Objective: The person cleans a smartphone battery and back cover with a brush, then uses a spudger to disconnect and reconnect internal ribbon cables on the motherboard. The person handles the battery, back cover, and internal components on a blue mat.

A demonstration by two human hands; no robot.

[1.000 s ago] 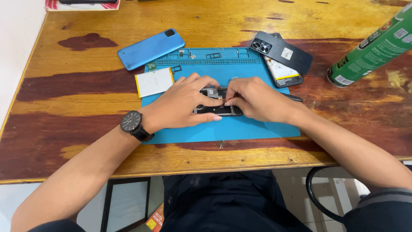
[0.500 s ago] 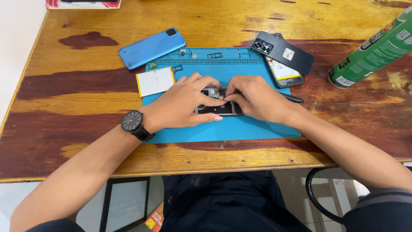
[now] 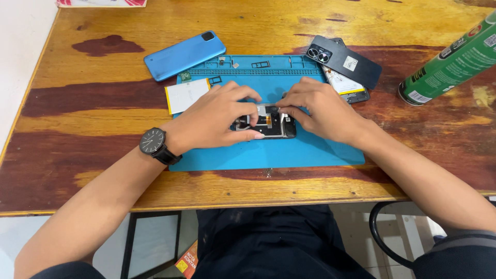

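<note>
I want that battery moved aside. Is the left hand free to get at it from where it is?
Probably yes: the battery lies uncovered on the mat edge, just beyond the left hand, nothing between. But that hand holds the opened phone now.

Forearms bare to elbow. Left wrist: black wristwatch (image 3: 153,142), round dark dial, black strap. Right upper arm: dark sleeve (image 3: 454,253) with pale band at hem. Lap: dark trousers (image 3: 268,243).

The worn wooden desk (image 3: 77,134), streaked yellow and dark red, carries a blue work mat (image 3: 305,152) at its centre, a blue phone (image 3: 184,55) at eleven o'clock, a black phone back cover (image 3: 345,62) at one o'clock, and a green spray can (image 3: 454,62) lying at two o'clock.
</note>
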